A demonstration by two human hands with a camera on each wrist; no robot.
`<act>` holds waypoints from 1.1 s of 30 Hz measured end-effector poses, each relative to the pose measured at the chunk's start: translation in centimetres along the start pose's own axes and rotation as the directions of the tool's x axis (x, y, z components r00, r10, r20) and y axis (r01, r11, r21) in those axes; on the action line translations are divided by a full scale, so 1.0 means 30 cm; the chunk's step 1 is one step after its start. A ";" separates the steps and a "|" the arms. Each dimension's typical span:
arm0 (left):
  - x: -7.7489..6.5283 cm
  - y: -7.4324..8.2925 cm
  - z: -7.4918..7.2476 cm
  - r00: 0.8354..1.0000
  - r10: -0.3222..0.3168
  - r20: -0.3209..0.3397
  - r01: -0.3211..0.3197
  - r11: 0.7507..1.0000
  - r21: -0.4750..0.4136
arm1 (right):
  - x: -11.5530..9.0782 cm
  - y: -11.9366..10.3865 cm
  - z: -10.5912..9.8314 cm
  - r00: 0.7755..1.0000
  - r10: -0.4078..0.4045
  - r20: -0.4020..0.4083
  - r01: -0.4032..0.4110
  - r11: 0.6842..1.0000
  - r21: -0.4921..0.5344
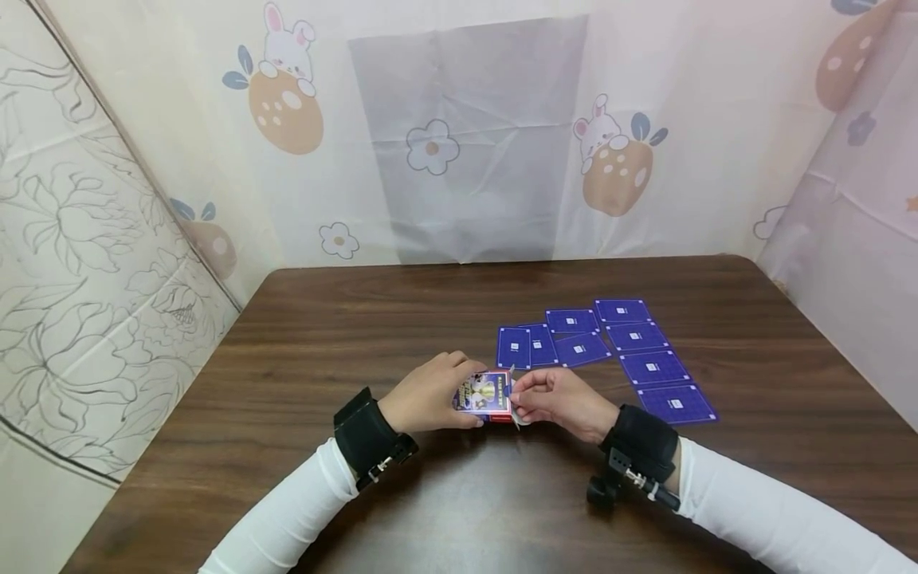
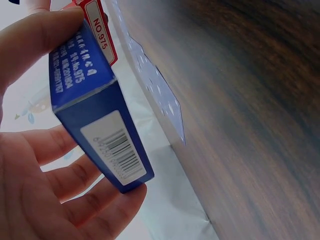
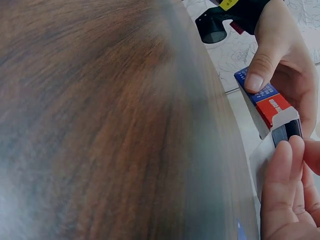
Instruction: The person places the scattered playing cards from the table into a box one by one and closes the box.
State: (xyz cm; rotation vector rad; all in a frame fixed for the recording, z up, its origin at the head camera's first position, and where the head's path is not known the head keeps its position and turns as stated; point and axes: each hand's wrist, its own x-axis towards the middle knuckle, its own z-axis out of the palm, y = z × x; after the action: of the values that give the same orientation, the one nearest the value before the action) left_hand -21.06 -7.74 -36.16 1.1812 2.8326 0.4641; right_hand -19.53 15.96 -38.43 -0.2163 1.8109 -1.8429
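My left hand grips a small blue and red playing card box by its sides, thumb on the near side and fingers round the far one. Its barcode end faces the left wrist camera. The opposite end is open, with a white flap folded out. Inside the mouth, the dark edges of playing cards show. My right hand is at this open end, thumb and fingertips pinching at the card edges. Part of the mouth is hidden behind those fingers.
Several blue-backed cards lie face down in a column to the right. More cards lie beyond the box, some overlapping. They rest on a dark wooden table, with a patterned curtain behind its far edge.
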 end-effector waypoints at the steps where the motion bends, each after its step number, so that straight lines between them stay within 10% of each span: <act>1: 0.000 0.000 0.002 1.000 0.000 -0.001 0.000 1.000 0.001 | 0.000 0.001 0.000 1.000 0.007 -0.002 -0.007 1.000 0.001; 15: 0.003 0.007 0.005 1.000 0.018 -0.005 -0.018 1.000 0.014 | -0.038 0.005 -0.036 1.000 -0.019 0.011 0.020 0.999 -0.031; 24: -0.004 0.006 0.007 1.000 0.018 -0.008 -0.018 1.000 0.015 | -0.102 -0.064 -0.123 0.996 -0.084 -0.032 0.073 0.961 -0.266; 28: -0.007 0.012 0.003 1.000 0.018 -0.011 -0.018 1.000 0.017 | -0.148 -0.091 -0.171 0.988 -0.153 -0.017 0.123 0.852 -0.509; 33: -0.008 0.017 -0.003 1.000 0.016 -0.012 -0.016 1.000 0.014 | -0.208 -0.100 -0.240 0.955 -0.276 0.105 0.249 0.562 -0.789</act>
State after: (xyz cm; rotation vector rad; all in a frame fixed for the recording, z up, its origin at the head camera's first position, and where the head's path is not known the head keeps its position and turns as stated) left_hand -20.56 -7.59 -35.93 1.2084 2.8430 0.4540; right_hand -18.48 25.11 -34.54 -0.8340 2.6432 -1.0320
